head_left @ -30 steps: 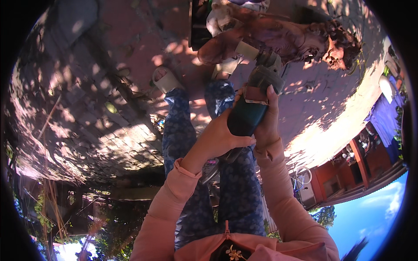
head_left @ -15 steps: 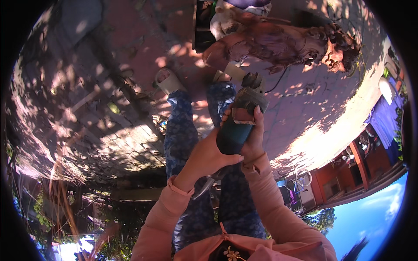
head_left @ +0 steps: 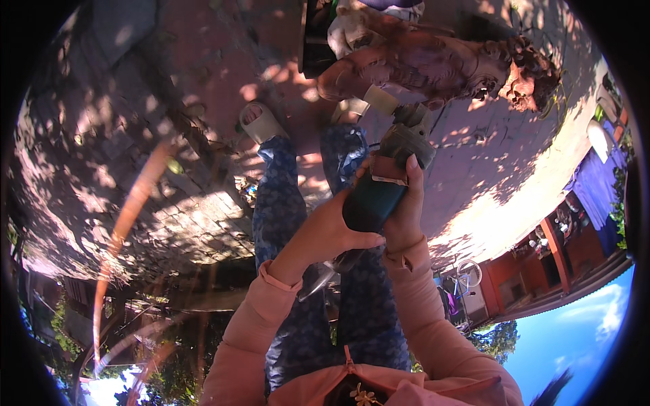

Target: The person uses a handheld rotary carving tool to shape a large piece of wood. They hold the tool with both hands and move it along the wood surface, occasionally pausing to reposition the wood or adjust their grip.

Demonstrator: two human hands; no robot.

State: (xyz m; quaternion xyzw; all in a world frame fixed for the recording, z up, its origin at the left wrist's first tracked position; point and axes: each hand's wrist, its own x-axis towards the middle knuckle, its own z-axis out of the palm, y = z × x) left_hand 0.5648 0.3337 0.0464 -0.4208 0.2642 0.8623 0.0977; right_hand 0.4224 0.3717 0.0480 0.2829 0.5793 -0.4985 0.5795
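Both my hands are wrapped round a handheld power tool (head_left: 376, 203) with a dark teal body and a worn grey head, like a grinder. My left hand (head_left: 333, 227) closes on its body from the left, thumb across the near end. My right hand (head_left: 408, 206) grips its right side, thumb up by the head. A reddish-brown patch (head_left: 391, 170) is wrapped round the tool between body and head. Beyond the head, a pale yellowish flap (head_left: 381, 99) overlaps the near edge of a reddish-brown carved wooden piece (head_left: 433, 64); contact cannot be told.
A pale carved lump (head_left: 352, 32) lies behind the wood, beside a dark box-like frame (head_left: 315, 40). My sandalled feet (head_left: 260, 123) stand on sun-dappled paving (head_left: 203, 162). A bicycle (head_left: 468, 274) stands far right, near a red-walled shelter (head_left: 521, 267).
Both hands have shifted slightly right with the power tool, and its head now overlaps the near edge of the carving. A blurred orange-brown streak at the left has changed position.
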